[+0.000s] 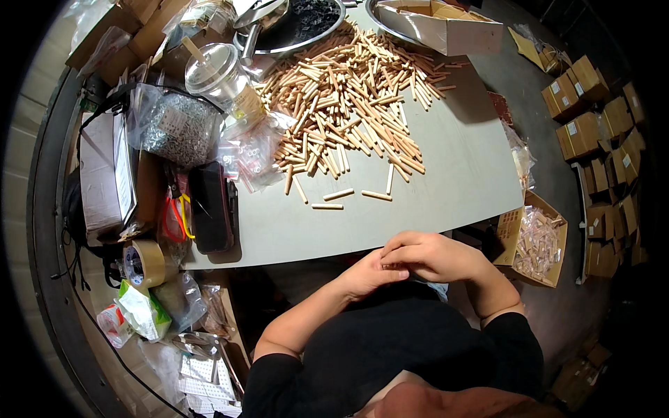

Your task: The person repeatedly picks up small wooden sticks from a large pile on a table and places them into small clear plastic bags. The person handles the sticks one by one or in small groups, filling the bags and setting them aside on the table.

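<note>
My left hand (371, 274) and my right hand (426, 253) meet just off the near edge of the table, in front of my body. The right hand's curled fingers lie over the left fingers, and both hands look closed. Whatever they hold, if anything, is hidden between them. On the table beyond, a large heap of short wooden dowels (348, 97) spreads toward me. A few loose ones lie apart at its near end, such as a single dowel (327, 206) closest to the left hand.
On the table's left are a dark phone-like case (211, 209), scissors (182, 212), a bag of small metal parts (174, 125) and a lidded plastic cup (212, 70). Tape (144, 263) sits lower left. A carton of wrapped pieces (540, 240) stands right; stacked boxes (582, 136) lie beyond.
</note>
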A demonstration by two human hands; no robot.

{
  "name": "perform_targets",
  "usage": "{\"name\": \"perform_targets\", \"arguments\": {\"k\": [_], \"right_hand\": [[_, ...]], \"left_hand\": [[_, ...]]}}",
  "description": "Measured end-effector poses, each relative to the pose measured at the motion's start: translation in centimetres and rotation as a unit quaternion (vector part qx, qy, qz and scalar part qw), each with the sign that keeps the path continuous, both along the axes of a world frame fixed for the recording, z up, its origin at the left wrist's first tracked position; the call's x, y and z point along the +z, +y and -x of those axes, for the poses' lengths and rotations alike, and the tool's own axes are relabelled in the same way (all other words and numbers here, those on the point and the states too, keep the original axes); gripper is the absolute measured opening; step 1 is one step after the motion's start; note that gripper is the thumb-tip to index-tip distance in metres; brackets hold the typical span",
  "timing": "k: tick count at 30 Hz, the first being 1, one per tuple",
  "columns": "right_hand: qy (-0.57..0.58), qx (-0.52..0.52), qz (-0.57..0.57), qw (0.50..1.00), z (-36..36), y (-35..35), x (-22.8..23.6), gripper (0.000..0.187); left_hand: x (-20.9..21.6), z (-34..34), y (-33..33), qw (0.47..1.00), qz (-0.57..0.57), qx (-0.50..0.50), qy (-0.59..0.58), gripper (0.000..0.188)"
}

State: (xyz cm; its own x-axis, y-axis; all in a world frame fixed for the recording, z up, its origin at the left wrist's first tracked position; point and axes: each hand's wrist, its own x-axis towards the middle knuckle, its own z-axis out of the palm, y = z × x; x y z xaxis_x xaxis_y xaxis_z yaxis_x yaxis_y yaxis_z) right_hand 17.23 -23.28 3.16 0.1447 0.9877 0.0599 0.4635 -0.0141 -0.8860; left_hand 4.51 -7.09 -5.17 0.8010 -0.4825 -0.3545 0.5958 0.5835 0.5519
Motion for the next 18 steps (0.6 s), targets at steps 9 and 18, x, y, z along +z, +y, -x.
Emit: {"name": "perform_targets", "arguments": {"k": [9, 18], "right_hand": [[-0.062, -0.083, -0.109, 0.989, 0.6, 0.0, 1.7, 0.012], [-0.021, -0.133, -0.064, 0.989, 1.1, 0.5, 1.7, 0.011]], "left_hand": [[4.7, 1.1, 1.2, 0.891, -0.339, 0.145, -0.266, 0.041], [6.1, 0.5, 1.4, 0.661, -0.535, 0.267, -0.454, 0.012]]}}
